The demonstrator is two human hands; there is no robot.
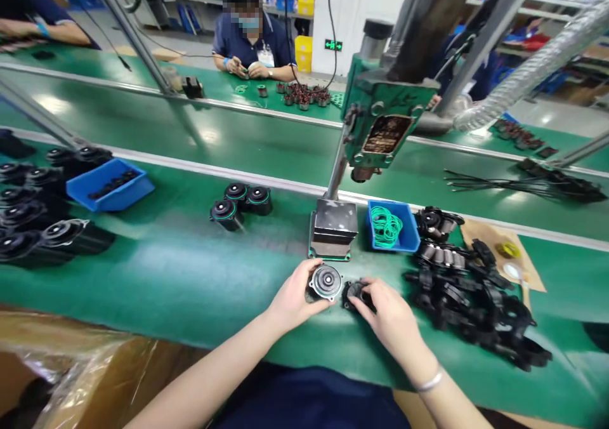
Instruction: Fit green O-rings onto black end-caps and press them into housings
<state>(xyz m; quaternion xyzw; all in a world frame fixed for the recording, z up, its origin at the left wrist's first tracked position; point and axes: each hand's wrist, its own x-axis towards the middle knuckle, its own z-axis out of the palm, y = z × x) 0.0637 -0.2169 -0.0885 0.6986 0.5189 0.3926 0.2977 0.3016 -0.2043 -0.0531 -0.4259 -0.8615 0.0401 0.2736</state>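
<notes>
My left hand [295,294] grips a round grey motor part with a black centre [326,282], held just above the green bench [190,270]. My right hand [386,313] closes its fingers around a black plastic housing [353,291] right beside it. Both parts are close together, almost touching, in front of the dark metal block [333,227] at the base of a green press [386,119].
A small blue bin of green rings [391,226] stands right of the block, and a pile of black housings [471,296] lies further right. Three finished black units [242,204] sit to the left, more units and a blue tray [110,185] at far left. A person works across the conveyor.
</notes>
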